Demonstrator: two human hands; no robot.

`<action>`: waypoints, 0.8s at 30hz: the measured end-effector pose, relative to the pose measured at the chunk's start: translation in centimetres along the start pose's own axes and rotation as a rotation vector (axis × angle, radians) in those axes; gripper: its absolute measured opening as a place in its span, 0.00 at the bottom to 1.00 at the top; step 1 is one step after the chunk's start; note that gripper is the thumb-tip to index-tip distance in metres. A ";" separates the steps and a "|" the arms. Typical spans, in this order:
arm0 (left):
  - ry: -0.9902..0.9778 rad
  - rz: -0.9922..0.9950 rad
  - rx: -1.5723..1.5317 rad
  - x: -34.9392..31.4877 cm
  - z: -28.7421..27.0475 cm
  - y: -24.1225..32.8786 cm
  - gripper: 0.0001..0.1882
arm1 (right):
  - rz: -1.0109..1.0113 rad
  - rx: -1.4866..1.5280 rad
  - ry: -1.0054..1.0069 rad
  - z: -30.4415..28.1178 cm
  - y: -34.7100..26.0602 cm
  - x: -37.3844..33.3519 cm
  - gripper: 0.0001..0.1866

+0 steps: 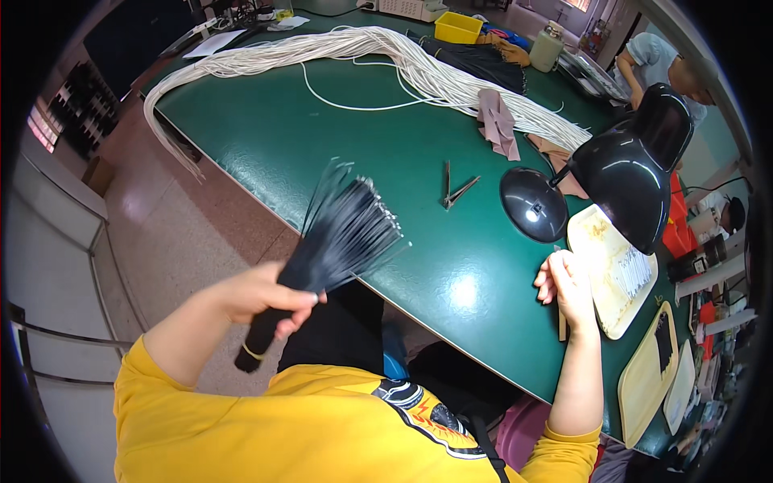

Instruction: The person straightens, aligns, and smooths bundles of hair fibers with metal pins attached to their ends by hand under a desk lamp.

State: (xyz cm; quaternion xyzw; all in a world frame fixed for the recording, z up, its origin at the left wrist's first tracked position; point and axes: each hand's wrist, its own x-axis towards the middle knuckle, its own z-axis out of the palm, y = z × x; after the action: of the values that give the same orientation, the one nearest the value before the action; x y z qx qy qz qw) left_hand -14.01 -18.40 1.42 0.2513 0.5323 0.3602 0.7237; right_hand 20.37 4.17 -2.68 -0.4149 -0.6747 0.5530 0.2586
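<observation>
My left hand point(274, 299) is closed around a bundle of black wires point(338, 233), held up over the table's near left edge. Bare, silvery tips fan out at the bundle's upper end, and a yellowish band circles its lower end. My right hand point(568, 286) rests on the green table point(386, 153) at the left edge of a pale tray point(616, 298). Its fingers are curled in, and whatever they may hold is hidden. Thin wire pieces lie in that tray. Between the hands, tweezers point(459, 191) lie spread on the tabletop.
A black desk lamp point(624, 177) leans over the tray. Long white wires point(354, 48) stretch along the far side, with a mauve cloth point(498, 125) on them. Behind are a yellow bin point(457, 28) and a green jar point(547, 48). Another person point(656, 60) sits at far right.
</observation>
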 end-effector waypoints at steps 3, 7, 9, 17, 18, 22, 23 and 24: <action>-0.074 0.275 0.060 -1.5 0.2 2.4 0.15 | -0.008 0.189 0.050 0.1 -0.3 -0.7 0.14; -0.228 0.439 0.044 -1.0 -2.4 1.5 0.15 | 0.129 0.412 -0.147 2.6 -1.6 0.0 0.15; -0.046 0.100 -0.053 -0.3 -3.0 -0.3 0.14 | 0.190 0.465 -0.215 4.2 -2.6 0.9 0.16; -0.008 -0.077 -0.215 0.5 -4.9 -4.0 0.17 | 0.193 0.606 -0.247 10.1 -4.3 9.7 0.13; 0.004 -0.111 -0.189 0.7 -5.1 -4.2 0.18 | 0.185 0.602 -0.252 10.3 -4.2 10.5 0.13; -0.087 -0.049 -0.169 0.9 -5.9 -5.5 0.21 | 0.139 0.721 -0.151 10.6 -4.0 11.3 0.14; -0.159 0.047 -0.166 1.1 -6.0 -6.0 0.22 | 0.141 0.729 -0.135 10.4 -3.8 10.8 0.14; -0.230 0.208 -0.199 1.2 -6.0 -6.7 0.26 | 0.178 0.654 -0.217 10.1 -3.8 9.9 0.14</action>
State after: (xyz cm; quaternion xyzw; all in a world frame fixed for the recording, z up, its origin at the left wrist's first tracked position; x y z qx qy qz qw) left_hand -17.78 -21.66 -6.13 0.2718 0.3790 0.4527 0.7600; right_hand 6.02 7.02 -2.72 -0.3063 -0.4466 0.8010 0.2553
